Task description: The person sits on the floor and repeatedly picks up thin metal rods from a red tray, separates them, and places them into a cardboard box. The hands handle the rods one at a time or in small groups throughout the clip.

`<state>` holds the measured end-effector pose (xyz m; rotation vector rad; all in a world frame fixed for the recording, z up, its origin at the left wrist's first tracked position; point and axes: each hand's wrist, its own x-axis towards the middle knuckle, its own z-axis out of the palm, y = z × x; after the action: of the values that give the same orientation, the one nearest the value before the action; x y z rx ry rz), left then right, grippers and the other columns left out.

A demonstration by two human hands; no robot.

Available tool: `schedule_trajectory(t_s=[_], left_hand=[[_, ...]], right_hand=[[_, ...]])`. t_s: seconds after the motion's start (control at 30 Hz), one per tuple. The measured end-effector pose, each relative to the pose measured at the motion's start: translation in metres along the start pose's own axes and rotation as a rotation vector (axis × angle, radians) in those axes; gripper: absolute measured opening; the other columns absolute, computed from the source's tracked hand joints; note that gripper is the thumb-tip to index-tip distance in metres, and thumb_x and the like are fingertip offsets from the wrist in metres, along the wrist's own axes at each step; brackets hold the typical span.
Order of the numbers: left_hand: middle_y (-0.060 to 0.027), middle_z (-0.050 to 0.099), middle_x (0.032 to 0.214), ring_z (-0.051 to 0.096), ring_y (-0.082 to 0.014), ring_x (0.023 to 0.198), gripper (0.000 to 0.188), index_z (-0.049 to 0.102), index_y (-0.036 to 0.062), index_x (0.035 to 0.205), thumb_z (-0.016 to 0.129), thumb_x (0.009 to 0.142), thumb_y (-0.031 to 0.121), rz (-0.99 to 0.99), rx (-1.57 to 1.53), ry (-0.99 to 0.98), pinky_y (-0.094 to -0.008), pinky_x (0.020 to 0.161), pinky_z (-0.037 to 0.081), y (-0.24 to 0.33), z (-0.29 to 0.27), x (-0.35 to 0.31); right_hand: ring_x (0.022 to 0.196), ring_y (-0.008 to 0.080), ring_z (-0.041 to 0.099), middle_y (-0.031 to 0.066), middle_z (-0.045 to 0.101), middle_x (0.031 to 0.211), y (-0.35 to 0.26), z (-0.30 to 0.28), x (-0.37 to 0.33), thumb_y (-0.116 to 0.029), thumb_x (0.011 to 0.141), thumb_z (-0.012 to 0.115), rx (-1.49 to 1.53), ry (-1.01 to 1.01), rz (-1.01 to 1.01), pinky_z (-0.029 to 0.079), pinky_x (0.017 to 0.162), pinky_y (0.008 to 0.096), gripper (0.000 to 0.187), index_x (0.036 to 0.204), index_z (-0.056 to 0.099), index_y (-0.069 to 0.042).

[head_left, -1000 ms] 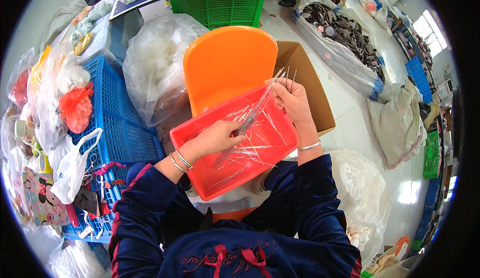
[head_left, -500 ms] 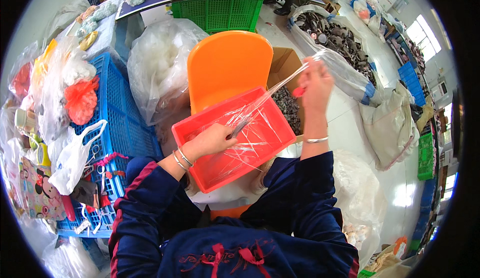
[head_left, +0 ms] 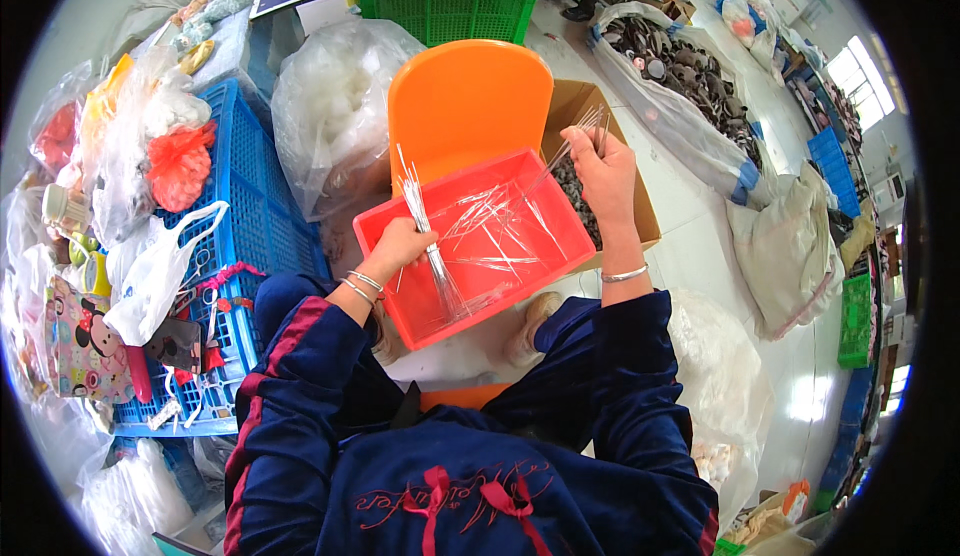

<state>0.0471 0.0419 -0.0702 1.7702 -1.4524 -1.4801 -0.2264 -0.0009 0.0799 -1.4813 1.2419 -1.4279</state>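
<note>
My left hand [head_left: 403, 244] is closed around a bundle of thin silvery wires [head_left: 446, 286], which stands steeply over the left end of a red plastic tray [head_left: 545, 268]. Past the tray's right far corner, my raised right hand [head_left: 606, 181] pinches a smaller bunch of the same wires [head_left: 590, 120], their ends fanned out. More loose wires [head_left: 485, 218] lie crisscrossed on the tray's bottom. The tray sits tilted in front of me, against an orange chair [head_left: 470, 101].
At left, blue crates [head_left: 235, 166] carry plastic bags, scissors and a patterned pouch [head_left: 85, 346]. A clear bag [head_left: 340, 106] of white material stands beside the chair. Behind the tray's right end is a cardboard box [head_left: 640, 201]. A large sack [head_left: 690, 86] of dark pieces lies farther right.
My hands have moved apart from one long stretch of wires; each now holds its own bunch. The left bundle has turned upright, and my right hand has come lower and nearer the tray.
</note>
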Motion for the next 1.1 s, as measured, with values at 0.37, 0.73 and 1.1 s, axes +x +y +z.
schedule_trajectory(t_s=[0.37,0.73,1.1], left_hand=[[0.0000,0.065,0.070,0.056,-0.0048,0.057,0.029,0.071,0.0019,0.102,0.059,0.094,0.027,0.415,-0.278,-0.218,-0.0229,0.052,0.044,0.092,0.002,-0.034],[0.0003,0.062,0.066,0.051,-0.0045,0.057,0.026,0.071,0.0002,0.084,0.060,0.093,0.022,0.437,-0.442,-0.146,-0.0231,0.053,0.042,0.116,0.015,-0.033],[0.0028,0.057,0.061,0.047,-0.0034,0.056,0.027,0.070,0.0018,0.077,0.062,0.091,0.024,0.407,-0.473,-0.177,-0.0220,0.052,0.039,0.122,0.005,-0.042]], right_hand=[[0.050,0.0007,0.043,-0.0049,0.054,0.064,0.013,0.019,-0.010,-0.021,0.091,0.066,0.191,-0.294,0.382,0.032,0.045,0.0168,0.020,0.085,0.068,-0.002],[0.052,0.0009,0.043,-0.0034,0.054,0.068,0.017,0.042,-0.015,-0.015,0.092,0.064,0.161,-0.370,0.291,0.033,0.047,0.0168,0.018,0.099,0.064,0.001],[0.068,0.0011,0.047,-0.0049,0.053,0.077,0.009,0.046,-0.022,0.000,0.089,0.063,0.196,-0.271,0.076,0.038,0.060,0.0167,0.047,0.133,0.050,-0.001]])
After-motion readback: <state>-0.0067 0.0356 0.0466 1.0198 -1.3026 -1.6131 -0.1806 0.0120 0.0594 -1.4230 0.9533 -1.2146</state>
